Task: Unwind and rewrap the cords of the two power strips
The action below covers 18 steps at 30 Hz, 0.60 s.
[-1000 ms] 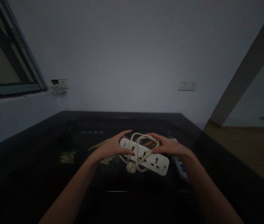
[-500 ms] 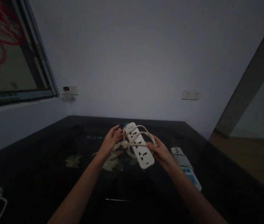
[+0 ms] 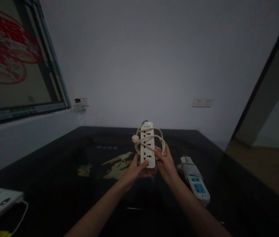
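Observation:
Held up over the dark table is a white power strip [image 3: 150,148] with three sockets in a row, standing nearly upright. Its pale cord [image 3: 162,140] is looped loosely around it, and the round plug [image 3: 135,138] hangs at its left side. My left hand [image 3: 139,166] grips the strip's lower end, thumb on the front face. At the right edge my right hand [image 3: 165,161] is closed on the strip and the cord loops. A second power strip [image 3: 196,181], white with blue sockets and its grey cord wrapped around, lies on the table by my right forearm.
The glossy black table [image 3: 62,164] bears a bird and flower print. At the near left sits a white device [image 3: 2,201] with a cable and something yellow below it. Wall sockets [image 3: 202,102] are at the right, others [image 3: 81,103] by the window.
My left hand has moved from the strip's upper left to its lower end and closed on it. The strip has turned from slanted to nearly upright. The view has shifted slightly left.

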Each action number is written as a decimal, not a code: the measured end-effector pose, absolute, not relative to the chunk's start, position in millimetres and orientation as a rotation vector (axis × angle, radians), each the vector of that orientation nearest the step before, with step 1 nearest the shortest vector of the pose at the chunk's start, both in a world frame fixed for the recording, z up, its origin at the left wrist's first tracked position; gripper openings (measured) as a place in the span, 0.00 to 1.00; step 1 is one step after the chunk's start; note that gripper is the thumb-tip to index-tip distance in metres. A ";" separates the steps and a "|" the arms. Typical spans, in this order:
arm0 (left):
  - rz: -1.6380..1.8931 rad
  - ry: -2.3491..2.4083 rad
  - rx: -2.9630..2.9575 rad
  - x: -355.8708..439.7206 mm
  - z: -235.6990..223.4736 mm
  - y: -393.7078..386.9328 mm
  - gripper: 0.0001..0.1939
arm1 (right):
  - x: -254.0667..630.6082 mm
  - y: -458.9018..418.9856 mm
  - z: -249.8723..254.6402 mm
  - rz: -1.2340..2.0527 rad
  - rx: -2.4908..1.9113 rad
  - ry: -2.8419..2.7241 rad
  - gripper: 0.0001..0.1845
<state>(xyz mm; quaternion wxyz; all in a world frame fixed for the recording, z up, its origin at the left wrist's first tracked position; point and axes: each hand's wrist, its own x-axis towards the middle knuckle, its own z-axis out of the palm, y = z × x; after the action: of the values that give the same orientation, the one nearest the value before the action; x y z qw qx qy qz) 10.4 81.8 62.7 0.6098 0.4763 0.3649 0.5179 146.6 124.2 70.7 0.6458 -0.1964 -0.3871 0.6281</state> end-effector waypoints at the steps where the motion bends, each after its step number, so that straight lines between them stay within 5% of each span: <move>1: 1.239 0.813 1.053 13.2 60.7 78.2 0.26 | 143.8 121.5 70.4 1.444 -0.426 -0.892 0.40; 5: 1.357 0.770 0.975 5.7 54.2 65.9 0.26 | 138.7 111.2 67.1 1.534 -0.484 -0.939 0.43; 13: 1.320 0.874 0.874 -73.4 41.5 40.5 0.24 | 185.7 77.4 51.7 1.634 -0.784 -1.208 0.21; 18: 1.200 1.027 0.818 -136.6 27.2 34.0 0.22 | 217.0 43.4 35.5 1.689 -0.961 -1.406 0.22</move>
<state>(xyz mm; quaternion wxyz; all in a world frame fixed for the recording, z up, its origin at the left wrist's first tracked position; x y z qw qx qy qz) -136.6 34.0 27.2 0.6300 0.3570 0.4484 0.5240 217.0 43.4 35.5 0.3632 -0.3733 -0.5462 0.6561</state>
